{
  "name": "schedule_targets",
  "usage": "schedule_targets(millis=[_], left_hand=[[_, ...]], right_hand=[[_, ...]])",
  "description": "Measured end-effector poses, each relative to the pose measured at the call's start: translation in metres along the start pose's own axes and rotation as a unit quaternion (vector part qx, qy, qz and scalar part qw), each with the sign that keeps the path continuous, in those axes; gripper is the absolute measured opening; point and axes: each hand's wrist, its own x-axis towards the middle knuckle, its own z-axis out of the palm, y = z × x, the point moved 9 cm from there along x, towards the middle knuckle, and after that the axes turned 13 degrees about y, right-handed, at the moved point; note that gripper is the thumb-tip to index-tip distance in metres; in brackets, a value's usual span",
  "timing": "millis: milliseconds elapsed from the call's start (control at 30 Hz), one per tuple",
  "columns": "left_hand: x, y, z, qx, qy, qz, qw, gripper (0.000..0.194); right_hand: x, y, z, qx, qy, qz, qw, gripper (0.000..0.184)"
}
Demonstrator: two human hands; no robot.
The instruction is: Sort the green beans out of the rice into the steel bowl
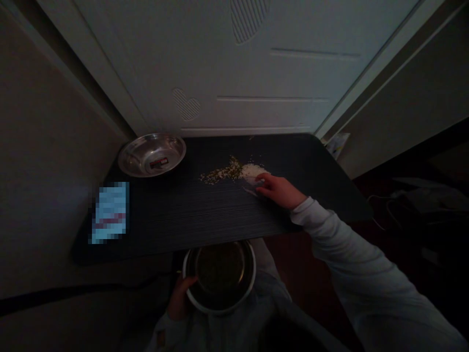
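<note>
My right hand (279,189) is at the right end of a pile on the dark table. Its fingers are closed on a small see-through plastic piece (250,187), whose exact kind I cannot make out. White rice-like grains (253,170) lie right beside it, and green beans mixed with pale grains (223,173) spread to their left. Below the table's front edge, my left hand (180,296) grips the left rim of a round metal bowl (222,310) at my lap. Dark greenish contents, too dim to name, seem to cover the bowl's bottom.
A shiny metal basin (126,164) with a label inside stands at the table's back left. In front of it lies a bright blurred-out rectangle (112,210). The black table (176,215) meets a white door (249,112) at the back. Cables (381,222) hang at the right.
</note>
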Motion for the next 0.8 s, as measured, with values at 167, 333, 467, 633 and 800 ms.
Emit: schedule_targets(millis=[167, 333, 467, 633, 800], left_hand=[[0.003, -0.004, 0.0, 0.002, -0.005, -0.01, 1.0, 0.01], [0.004, -0.006, -0.001, 0.0, 0.001, -0.019, 1.0, 0.006], [0.003, -0.005, 0.001, -0.002, 0.001, -0.019, 1.0, 0.017], [0.002, -0.002, 0.004, -0.001, -0.004, -0.014, 1.0, 0.029], [0.001, 0.003, 0.009, -0.027, -0.02, 0.002, 0.999, 0.038]], right_hand=[[0.011, 0.006, -0.008, -0.05, 0.018, -0.017, 0.998, 0.024], [0.02, 0.012, -0.013, -0.107, 0.03, -0.021, 0.994, 0.026], [0.027, 0.015, -0.015, -0.148, 0.036, -0.023, 0.988, 0.027], [0.035, 0.019, -0.017, -0.183, 0.05, -0.02, 0.982, 0.028], [0.032, 0.017, -0.018, -0.123, 0.058, -0.021, 0.991, 0.027]])
